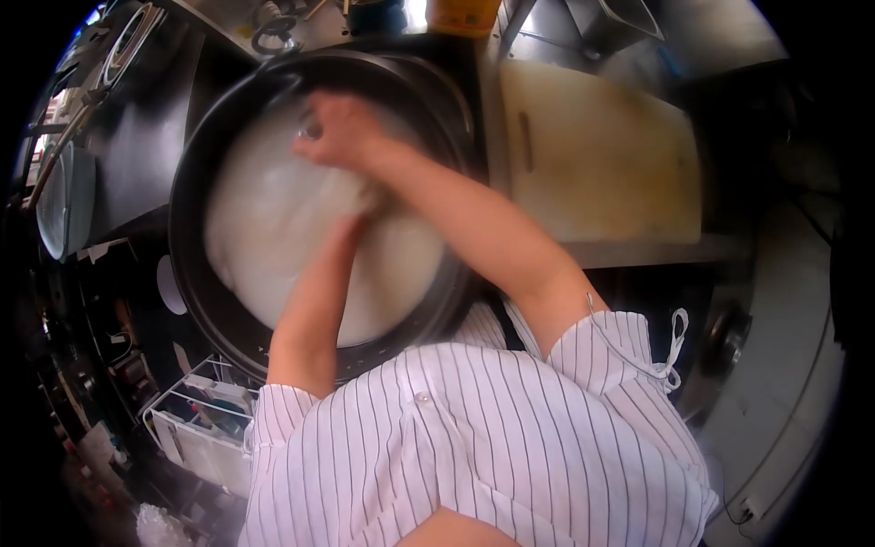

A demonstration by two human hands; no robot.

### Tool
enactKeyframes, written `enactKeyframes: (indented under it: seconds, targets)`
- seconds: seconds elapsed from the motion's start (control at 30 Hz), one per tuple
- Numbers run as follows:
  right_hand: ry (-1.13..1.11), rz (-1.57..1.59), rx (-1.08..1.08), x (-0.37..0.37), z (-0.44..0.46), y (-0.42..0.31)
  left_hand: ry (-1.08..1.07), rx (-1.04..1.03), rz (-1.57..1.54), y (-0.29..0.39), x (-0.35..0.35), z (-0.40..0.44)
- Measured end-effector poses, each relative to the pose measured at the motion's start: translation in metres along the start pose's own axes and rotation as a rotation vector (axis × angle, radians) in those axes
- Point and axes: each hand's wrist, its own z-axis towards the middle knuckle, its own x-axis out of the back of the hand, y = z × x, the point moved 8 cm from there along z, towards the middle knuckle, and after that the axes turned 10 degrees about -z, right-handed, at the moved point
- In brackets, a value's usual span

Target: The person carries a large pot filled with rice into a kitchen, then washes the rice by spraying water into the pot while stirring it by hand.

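A large black pan (187,223) stands in front of me, filled with a milky white liquid (264,214). My right hand (342,132) is just above the liquid near the far side, with its fingers curled and closed. A small shiny rounded bit shows at its fingertips, too blurred to name. Reaching into the middle of the pan, my left hand (351,219) is mostly under the white liquid, so its fingers are hidden. The wrist shows at the surface, below my right forearm.
To the right lies a worn, yellowish cutting board (602,155) with a handle slot. An orange-yellow container (463,16) stands behind the pan. On the left are a metal counter (150,137) and a pale basin (68,201). A white wire rack (196,424) is low at the left.
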Motion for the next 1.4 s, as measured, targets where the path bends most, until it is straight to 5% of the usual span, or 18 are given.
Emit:
enactKeyframes:
  seconds: [0.37, 0.47, 0.5, 0.6, 0.67, 0.73, 0.83, 0.9, 0.93, 1.0, 1.07, 1.2, 1.23, 1.3, 1.33, 1.4]
  targets:
    - [-0.096, 0.091, -0.026, -0.007, 0.001, -0.003, -0.370, 0.017, -0.489, 0.035, 0.015, -0.014]
    - [-0.091, 0.115, 0.011, -0.009, 0.002, -0.005, 0.224, -0.246, -0.526, 0.035, 0.046, -0.011]
    - [-0.082, 0.093, 0.008, -0.010, 0.002, -0.003, 0.223, -0.251, -0.532, 0.042, 0.041, -0.016]
    - [-0.056, 0.040, -0.026, -0.007, 0.002, 0.001, 0.103, -0.233, -0.042, 0.079, 0.013, -0.039]
    - [-0.043, 0.017, -0.051, -0.005, 0.002, 0.003, 0.236, -0.411, 0.684, 0.124, 0.003, -0.065]
    - [-0.054, 0.031, -0.062, -0.005, 0.004, 0.006, 0.418, -0.852, 1.132, 0.167, -0.011, -0.108]
    - [-0.077, 0.038, -0.057, -0.006, 0.004, 0.007, 0.714, -0.640, 1.470, 0.184, 0.033, -0.135]
    - [-0.107, 0.037, -0.065, -0.007, 0.003, 0.008, 0.611, -0.001, 1.877, 0.157, 0.066, -0.128]
    - [-0.102, 0.030, -0.070, -0.008, 0.003, 0.008, 0.617, 0.003, 1.874, 0.151, 0.072, -0.130]
    - [-0.100, 0.022, -0.068, -0.007, 0.002, 0.007, 0.234, 0.146, 1.766, 0.103, 0.086, -0.119]
    - [-0.109, 0.051, -0.069, -0.005, 0.001, 0.006, 0.137, 0.127, 1.541, 0.061, 0.180, -0.088]
    - [-0.100, 0.065, -0.060, -0.005, 0.002, 0.005, -0.136, 0.203, 1.448, -0.007, 0.054, -0.118]
    - [-0.093, 0.081, -0.053, -0.004, 0.001, 0.004, -0.432, -0.133, 1.552, -0.028, 0.052, -0.107]
    - [-0.084, 0.098, -0.036, -0.002, 0.001, 0.001, -0.253, 0.030, 1.201, -0.043, 0.043, -0.102]
    - [-0.091, 0.110, -0.048, 0.000, 0.001, 0.001, 0.193, 0.485, 0.705, -0.049, 0.019, -0.130]
    - [-0.098, 0.121, -0.059, 0.000, 0.001, 0.002, 0.065, 0.356, 0.701, -0.023, -0.027, -0.133]
